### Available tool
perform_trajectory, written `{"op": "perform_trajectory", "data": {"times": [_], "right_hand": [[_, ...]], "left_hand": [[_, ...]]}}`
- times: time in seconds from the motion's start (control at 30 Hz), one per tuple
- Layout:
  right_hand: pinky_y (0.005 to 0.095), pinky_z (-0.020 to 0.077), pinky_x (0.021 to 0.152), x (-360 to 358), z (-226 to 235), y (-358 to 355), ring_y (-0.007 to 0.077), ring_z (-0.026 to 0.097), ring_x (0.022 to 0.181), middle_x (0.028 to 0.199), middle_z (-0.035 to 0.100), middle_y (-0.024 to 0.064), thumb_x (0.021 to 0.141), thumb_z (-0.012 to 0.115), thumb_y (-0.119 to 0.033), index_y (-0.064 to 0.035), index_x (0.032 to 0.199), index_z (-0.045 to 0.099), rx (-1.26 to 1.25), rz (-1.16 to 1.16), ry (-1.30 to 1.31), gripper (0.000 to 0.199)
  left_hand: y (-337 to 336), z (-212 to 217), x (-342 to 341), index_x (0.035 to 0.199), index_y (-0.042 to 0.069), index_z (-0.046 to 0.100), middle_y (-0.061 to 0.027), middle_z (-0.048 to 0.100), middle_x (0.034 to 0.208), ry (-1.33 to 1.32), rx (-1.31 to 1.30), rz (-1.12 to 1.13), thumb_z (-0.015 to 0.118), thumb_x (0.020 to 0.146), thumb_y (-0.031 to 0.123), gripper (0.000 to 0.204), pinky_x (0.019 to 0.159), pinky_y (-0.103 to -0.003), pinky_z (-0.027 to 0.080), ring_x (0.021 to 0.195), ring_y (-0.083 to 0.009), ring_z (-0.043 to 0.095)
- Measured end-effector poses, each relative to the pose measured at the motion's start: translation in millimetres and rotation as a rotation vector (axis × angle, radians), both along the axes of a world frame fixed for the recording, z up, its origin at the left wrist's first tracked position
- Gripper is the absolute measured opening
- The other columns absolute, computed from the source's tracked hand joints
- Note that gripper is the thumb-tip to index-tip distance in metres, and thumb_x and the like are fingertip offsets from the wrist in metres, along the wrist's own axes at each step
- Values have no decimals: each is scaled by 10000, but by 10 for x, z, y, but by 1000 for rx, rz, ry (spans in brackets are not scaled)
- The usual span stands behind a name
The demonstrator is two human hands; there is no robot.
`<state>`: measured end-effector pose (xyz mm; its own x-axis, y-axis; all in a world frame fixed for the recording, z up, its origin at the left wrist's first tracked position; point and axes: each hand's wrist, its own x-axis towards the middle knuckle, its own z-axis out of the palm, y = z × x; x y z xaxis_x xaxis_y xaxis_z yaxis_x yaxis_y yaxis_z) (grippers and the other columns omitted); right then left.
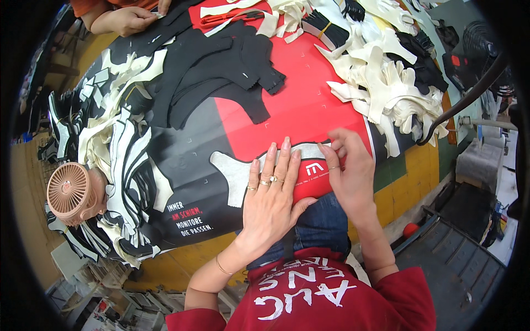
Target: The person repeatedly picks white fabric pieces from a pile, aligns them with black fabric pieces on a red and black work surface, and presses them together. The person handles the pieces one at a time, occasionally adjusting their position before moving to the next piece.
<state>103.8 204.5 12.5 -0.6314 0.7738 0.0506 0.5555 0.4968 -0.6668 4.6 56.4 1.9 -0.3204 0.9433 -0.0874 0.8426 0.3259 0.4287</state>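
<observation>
A curved white fabric piece (pixel 232 170) with a dark edge along its top lies across the black and red mat (pixel 298 118), close to my body. My left hand (pixel 271 193) rests flat on its middle, fingers stretched out and slightly apart, hiding part of it. At the piece's right end, my right hand (pixel 349 165) has its fingers curled, with thumb and forefinger closed at the tip of the fabric. Beyond my hands, several black cut fabric pieces (pixel 212 77) overlap in a loose stack on the mat.
Cream fabric pieces (pixel 395 94) are heaped at the right. Black-and-white strips (pixel 124 171) pile up at the left beside a pink fan (pixel 69 190). Another person's hand (pixel 131 21) works at the far left. A dark curved rod (pixel 469 102) reaches over the right side.
</observation>
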Motion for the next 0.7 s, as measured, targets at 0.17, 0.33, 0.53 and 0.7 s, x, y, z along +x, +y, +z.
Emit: {"op": "perform_trajectory", "data": {"times": [0.17,0.33,0.53,0.7], "right_hand": [[446,455,901,96,-151,-36,280,578,1037,1191,590,79,847,737,-125,-150,1019,704,355,7,-60,177],[495,310,1141,227,-153,-39,358,417,1387,1521,446,161,947,624,-311,-62,1351,610,561,285,-1,475],[544,113,1221,240,-207,-114,330,210,1519,1602,322,160,996,382,-565,20,1490,396,477,559,-362,766],[551,116,1219,279,-293,-90,342,249,1504,1595,335,166,1001,368,-586,16,1479,415,566,568,-278,770]], "left_hand": [[-6,-16,1,1546,11,301,-188,233,1634,-38,63,16,644,871,541,925,1212,-519,164,1515,-362,212],[-26,-66,17,1539,-4,297,-199,238,1626,-30,163,39,618,884,534,906,1216,-504,176,1514,-344,218],[-118,-89,-23,1522,-17,316,-214,231,1622,-50,311,60,633,896,483,861,1218,-516,160,1524,-361,177],[-304,-66,-168,1514,-22,330,-237,217,1620,70,256,283,622,914,509,853,1204,-548,176,1515,-381,190]]}}
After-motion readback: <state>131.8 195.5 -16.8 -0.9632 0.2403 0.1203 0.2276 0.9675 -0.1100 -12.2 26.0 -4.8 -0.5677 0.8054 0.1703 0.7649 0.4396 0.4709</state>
